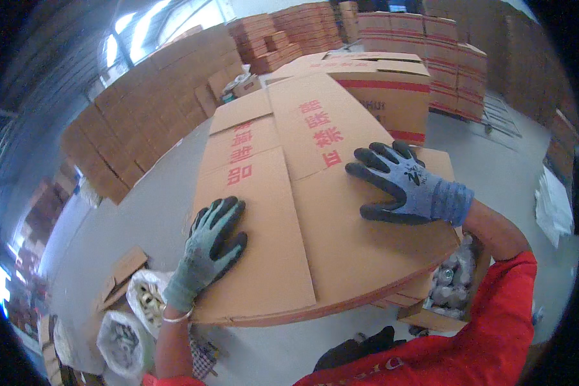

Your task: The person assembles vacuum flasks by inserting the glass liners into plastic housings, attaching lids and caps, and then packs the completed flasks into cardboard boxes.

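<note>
A large brown cardboard box [341, 257] with red printing lies before me, its top flaps folded down so that a seam runs lengthwise between them. My left hand [214, 241], in a pale green glove with dark palm and fingers, rests on the left flap with its fingers spread. On the right flap lies my right hand [405, 183], in a blue-grey glove with dark fingertips, also flat and spread. Neither hand grips anything.
Behind the box stands another carton [392, 96] with red bands. Stacked cartons [141, 103] line the far left. White sacks [123, 344] of small parts sit on the floor at lower left. An open box [453, 289] of plastic-wrapped items is under my right arm.
</note>
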Demonstrator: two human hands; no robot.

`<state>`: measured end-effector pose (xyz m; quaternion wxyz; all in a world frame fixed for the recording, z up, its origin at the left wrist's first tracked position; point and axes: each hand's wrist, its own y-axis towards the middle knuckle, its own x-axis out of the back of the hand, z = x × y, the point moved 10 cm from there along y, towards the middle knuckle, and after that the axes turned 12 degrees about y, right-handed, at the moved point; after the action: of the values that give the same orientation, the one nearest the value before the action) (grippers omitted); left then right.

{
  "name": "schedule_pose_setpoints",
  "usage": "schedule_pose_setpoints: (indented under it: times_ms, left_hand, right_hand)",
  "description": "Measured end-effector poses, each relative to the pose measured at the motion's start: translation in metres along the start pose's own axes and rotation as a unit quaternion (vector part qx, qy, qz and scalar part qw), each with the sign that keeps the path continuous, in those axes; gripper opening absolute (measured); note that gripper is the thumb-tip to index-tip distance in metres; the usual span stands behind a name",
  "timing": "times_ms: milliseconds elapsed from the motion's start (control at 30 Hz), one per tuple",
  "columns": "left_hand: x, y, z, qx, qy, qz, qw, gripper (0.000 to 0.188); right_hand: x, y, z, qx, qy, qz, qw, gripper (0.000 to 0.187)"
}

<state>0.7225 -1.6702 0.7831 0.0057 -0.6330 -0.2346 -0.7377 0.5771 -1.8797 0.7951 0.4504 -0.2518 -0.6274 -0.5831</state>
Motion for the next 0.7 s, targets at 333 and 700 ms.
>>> schedule_pose_setpoints:
  times_ms: [333,700]
  left_hand:
    - [-0.140,-0.147,0.123,0.504,-0.571,-0.125,0.636,0.039]
    - [-0.367,-0.362,-0.062,0.594,-0.580,-0.266,0.490,0.059]
  right_hand:
    - [-0.023,-0.032,-0.104,-0.145,0.287,-0.244,0.915,0.086]
    - [-0.231,-0.103,-0.148,-0.171,0.404,0.046,0.897,0.047]
